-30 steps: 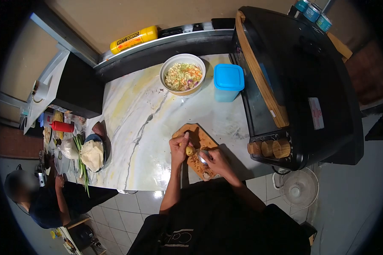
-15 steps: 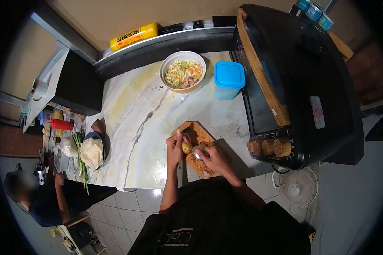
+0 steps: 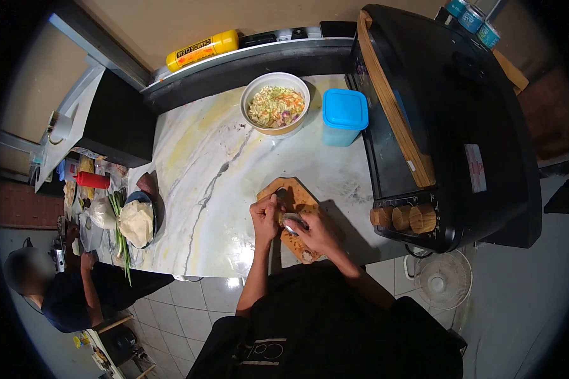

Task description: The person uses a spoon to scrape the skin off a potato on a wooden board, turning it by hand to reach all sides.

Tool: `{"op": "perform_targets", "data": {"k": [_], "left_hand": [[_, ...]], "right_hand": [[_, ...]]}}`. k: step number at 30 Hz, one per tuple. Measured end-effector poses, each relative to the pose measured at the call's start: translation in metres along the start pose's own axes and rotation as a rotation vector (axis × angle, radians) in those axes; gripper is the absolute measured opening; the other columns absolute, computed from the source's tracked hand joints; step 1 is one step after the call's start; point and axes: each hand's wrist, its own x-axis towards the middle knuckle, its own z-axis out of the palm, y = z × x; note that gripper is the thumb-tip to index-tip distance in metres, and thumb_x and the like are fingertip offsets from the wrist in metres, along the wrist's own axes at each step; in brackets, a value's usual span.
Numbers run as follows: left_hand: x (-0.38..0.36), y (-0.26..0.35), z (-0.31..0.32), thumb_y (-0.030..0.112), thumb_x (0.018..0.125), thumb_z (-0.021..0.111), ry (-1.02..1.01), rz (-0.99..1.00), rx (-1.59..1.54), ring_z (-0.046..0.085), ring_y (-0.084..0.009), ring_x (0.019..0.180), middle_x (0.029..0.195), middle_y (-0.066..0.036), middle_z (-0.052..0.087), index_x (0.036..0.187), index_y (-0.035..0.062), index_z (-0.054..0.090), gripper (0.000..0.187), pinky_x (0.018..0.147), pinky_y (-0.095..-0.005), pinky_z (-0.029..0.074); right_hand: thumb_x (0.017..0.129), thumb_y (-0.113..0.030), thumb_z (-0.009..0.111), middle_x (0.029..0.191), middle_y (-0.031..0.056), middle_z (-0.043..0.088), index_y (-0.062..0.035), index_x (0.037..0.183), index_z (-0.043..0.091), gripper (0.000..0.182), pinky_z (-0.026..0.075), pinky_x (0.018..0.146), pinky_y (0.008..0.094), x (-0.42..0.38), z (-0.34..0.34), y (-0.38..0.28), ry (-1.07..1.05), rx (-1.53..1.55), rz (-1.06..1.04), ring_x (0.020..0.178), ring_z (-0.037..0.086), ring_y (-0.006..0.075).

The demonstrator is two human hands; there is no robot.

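Marble counter (image 3: 196, 164): wooden cutting board (image 3: 295, 197) under left hand (image 3: 264, 216) and right hand (image 3: 314, 231) gripping knife (image 3: 292, 220); salad bowl (image 3: 275, 103), blue-lidded container (image 3: 344, 117), black oven (image 3: 449, 126), yellow bottle (image 3: 202, 50)

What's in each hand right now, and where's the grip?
Left hand pinches a small yellowish piece on the board; right hand holds a knife, apparently by the handle.
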Motion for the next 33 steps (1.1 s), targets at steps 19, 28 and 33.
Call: {"op": "perform_targets", "data": {"k": [19, 28, 33], "left_hand": [[0.004, -0.009, 0.002, 0.029, 0.101, 0.044, 0.065, 0.038, -0.052, 0.055, -0.0151, 0.06, 0.063, -0.009, 0.06, 0.063, -0.0041, 0.054, 0.052, 0.057, -0.0285, 0.043], [0.004, -0.013, 0.007, 0.026, 0.1, 0.043, 0.082, 0.034, -0.071, 0.056, -0.0164, 0.061, 0.063, -0.01, 0.059, 0.063, -0.0047, 0.054, 0.049, 0.059, -0.029, 0.043], [0.004, -0.011, 0.003, 0.025, 0.099, 0.042, 0.062, 0.07, -0.048, 0.056, -0.0159, 0.06, 0.064, -0.01, 0.06, 0.063, -0.0042, 0.055, 0.048, 0.059, -0.0292, 0.043]], "right_hand": [[0.095, -0.029, 0.06, 0.06, 0.0046, 0.048, 0.0041, 0.084, 0.061, 0.035, 0.037, 0.05, 0.0299, 0.0, 0.008, 0.02, 0.019, -0.124, -0.015, 0.056, 0.04, 0.0097], [0.094, -0.029, 0.062, 0.058, 0.0092, 0.053, 0.0038, 0.085, 0.064, 0.034, 0.039, 0.05, 0.032, -0.004, 0.0, -0.009, 0.017, -0.189, -0.046, 0.053, 0.046, 0.0108], [0.094, -0.028, 0.062, 0.058, 0.0056, 0.05, 0.0034, 0.081, 0.062, 0.034, 0.038, 0.049, 0.0299, 0.001, 0.007, 0.01, 0.041, -0.14, -0.126, 0.055, 0.043, 0.0086]]}}
